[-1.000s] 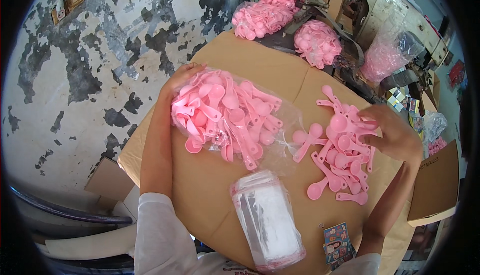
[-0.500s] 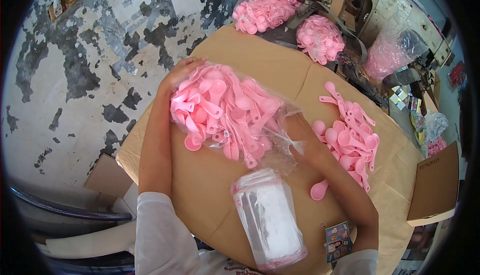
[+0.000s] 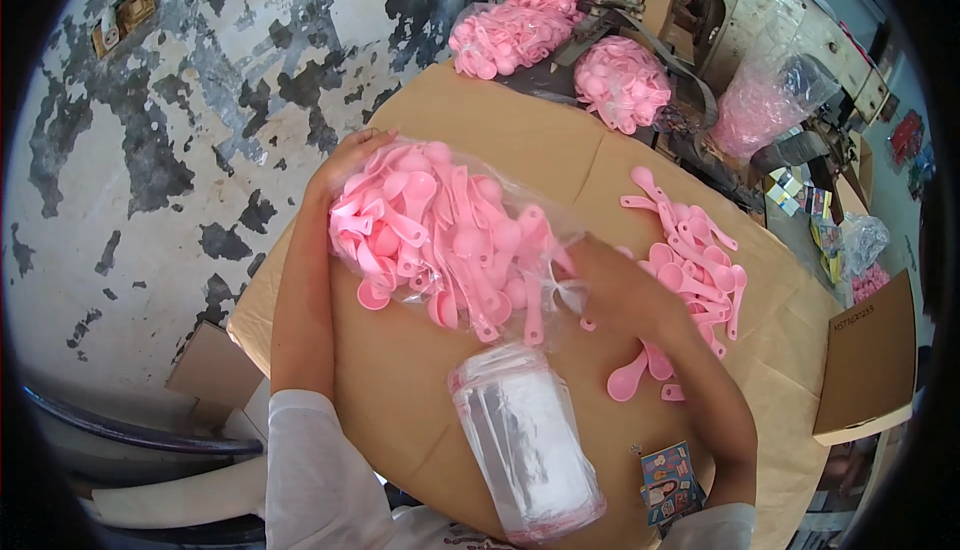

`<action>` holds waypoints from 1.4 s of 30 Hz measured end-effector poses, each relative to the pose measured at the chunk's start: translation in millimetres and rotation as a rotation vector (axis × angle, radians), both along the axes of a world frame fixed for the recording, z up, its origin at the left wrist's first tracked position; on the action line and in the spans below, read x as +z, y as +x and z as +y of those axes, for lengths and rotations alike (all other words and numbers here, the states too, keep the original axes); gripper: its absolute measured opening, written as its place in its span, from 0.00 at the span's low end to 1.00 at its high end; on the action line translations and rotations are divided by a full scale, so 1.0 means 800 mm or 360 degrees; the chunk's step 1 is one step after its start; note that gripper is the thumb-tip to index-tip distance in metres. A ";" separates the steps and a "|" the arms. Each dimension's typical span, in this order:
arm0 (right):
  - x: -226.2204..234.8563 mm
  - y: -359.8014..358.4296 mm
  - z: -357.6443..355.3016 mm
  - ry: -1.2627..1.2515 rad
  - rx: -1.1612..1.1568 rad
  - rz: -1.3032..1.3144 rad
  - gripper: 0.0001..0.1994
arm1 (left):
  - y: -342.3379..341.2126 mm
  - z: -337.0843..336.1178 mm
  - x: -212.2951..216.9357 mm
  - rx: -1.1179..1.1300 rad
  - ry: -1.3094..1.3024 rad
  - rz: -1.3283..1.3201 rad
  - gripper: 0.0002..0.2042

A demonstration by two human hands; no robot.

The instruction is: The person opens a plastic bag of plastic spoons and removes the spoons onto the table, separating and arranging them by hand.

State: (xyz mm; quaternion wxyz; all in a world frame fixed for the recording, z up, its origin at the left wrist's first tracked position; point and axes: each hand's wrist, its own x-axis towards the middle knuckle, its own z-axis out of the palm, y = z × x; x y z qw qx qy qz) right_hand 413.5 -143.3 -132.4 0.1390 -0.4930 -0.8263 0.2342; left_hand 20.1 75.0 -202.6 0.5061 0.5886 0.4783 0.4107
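Observation:
A clear plastic bag (image 3: pixel 455 240) full of pink plastic measuring spoons lies on its side on the brown-covered table. My left hand (image 3: pixel 352 157) is closed on the bag's far left end, its fingers curled at the edge. By the bag's right end, where the plastic bunches up, is my right hand (image 3: pixel 618 288). It is smeared by motion and its fingers are mostly hidden, so I cannot tell what it holds. Beyond it is a loose pile of pink spoons (image 3: pixel 690 250); a few more, such as one spoon (image 3: pixel 628 378), lie beside my right forearm.
A stack of clear flat bags (image 3: pixel 525 440) lies near me, with a small colourful card (image 3: pixel 668 485) to its right. Filled spoon bags (image 3: pixel 622 85) stand at the back beside a machine (image 3: pixel 800 5). A cardboard box (image 3: pixel 865 360) stands right; a peeling wall (image 3: pixel 150 150) rises left.
My right hand has moved slightly nearer at the bag's right end and is now blurred. Spoons in that end have shifted, one handle pointing toward me. The whole view has shifted a little.

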 end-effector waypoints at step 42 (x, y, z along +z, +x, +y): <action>0.074 0.033 0.001 0.0366 0.0319 -0.0137 0.13 | 0.021 -0.014 0.010 -0.0007 -0.0084 -0.0103 0.14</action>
